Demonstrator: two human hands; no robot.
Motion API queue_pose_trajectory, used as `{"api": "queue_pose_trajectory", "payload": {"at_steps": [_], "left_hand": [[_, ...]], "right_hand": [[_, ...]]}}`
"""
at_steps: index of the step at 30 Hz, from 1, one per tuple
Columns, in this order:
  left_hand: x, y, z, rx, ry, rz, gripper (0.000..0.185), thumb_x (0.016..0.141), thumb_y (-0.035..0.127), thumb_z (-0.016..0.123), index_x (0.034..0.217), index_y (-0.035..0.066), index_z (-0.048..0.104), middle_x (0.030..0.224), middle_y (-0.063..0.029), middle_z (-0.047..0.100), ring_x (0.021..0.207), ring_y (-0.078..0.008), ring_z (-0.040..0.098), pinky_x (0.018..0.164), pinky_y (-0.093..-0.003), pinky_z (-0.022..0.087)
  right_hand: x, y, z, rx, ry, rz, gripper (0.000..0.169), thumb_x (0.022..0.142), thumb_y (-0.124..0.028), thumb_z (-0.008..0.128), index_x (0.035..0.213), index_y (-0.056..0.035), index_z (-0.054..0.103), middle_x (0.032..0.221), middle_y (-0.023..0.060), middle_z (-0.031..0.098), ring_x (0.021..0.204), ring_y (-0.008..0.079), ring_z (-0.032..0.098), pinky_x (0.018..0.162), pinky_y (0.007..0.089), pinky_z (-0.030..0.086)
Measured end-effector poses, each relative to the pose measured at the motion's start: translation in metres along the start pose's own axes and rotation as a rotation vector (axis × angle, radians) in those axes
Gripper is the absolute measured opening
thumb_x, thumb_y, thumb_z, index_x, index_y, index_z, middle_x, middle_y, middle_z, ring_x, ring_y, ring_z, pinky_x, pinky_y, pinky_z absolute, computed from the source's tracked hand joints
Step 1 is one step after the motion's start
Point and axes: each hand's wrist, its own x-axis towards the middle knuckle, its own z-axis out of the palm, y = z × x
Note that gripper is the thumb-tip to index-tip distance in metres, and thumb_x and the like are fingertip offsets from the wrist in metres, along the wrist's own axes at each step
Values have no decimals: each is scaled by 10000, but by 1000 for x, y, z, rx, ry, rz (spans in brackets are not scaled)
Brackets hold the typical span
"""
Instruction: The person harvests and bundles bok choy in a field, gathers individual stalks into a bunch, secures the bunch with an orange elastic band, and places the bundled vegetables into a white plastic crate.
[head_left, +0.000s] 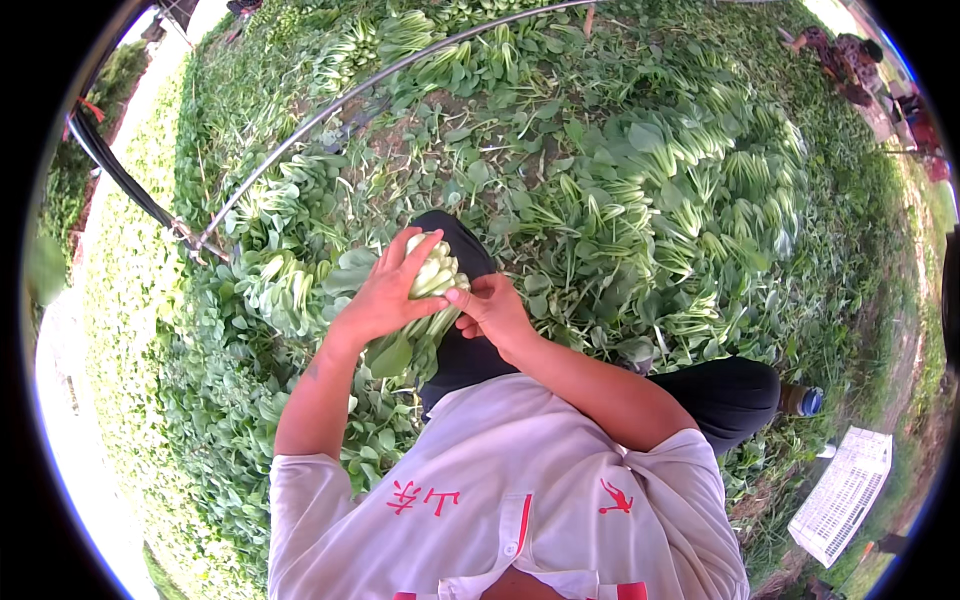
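Note:
My left hand (386, 289) is spread over a bunch of bok choy (437, 271), its pale stem bases facing up and away from me. Green leaves hang down from the bunch beneath my left wrist. On the other side, my right hand (491, 311) has its thumb pressed to the stems near the left thumb, with the fingers curled. Whether those curled fingers also hold something small is not visible. The bunch is in front of my dark-trousered knee (457, 240).
Piles of bok choy lie to the right (637, 202), to the left (289, 289) and ahead (420, 45). A metal hoop pole (337, 105) arches across the left front. At right are a blue-capped bottle (808, 401), a white plastic crate (844, 495) and, farther off, a person (851, 64).

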Motion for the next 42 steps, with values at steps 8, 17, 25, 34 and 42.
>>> {"api": "queue_pose_trajectory", "payload": {"at_steps": [8,17,25,34,42], "left_hand": [[-3,13,11,131,81,-18,1022,717,296,879,1584,238,342,1575,-185,290,1431,-439,352,1175,-513,342],[-1,8,27,129,199,24,1035,700,240,897,1574,209,343,1560,-180,301,1405,-434,366,1157,-520,350],[-1,14,37,-15,201,39,1027,701,43,846,1579,164,328,1561,-203,300,1399,-426,406,1147,-494,385],[-1,13,44,-41,169,13,1035,769,-9,784,1629,204,249,1645,-182,196,1506,-385,270,1216,-489,266],[-5,31,47,40,195,-6,1043,756,-42,786,1623,206,261,1645,-167,202,1492,-375,293,1213,-479,293]], "right_hand": [[5,10,5,220,-79,15,665,878,-366,832,1214,57,442,991,133,662,752,161,697,646,306,616],[-29,-42,-78,-272,-70,-154,609,890,-203,805,1374,0,495,1251,131,602,949,169,649,802,313,554],[-257,-98,-311,-41,971,-832,259,1029,-233,650,1145,-4,685,1005,73,718,873,154,688,805,293,543],[-397,289,-487,-120,1523,363,188,827,-182,660,877,-32,760,709,96,708,629,166,684,546,321,527],[-368,421,-432,-489,1496,656,317,835,-180,599,1096,-101,759,1063,199,746,997,336,728,914,427,557]]}}
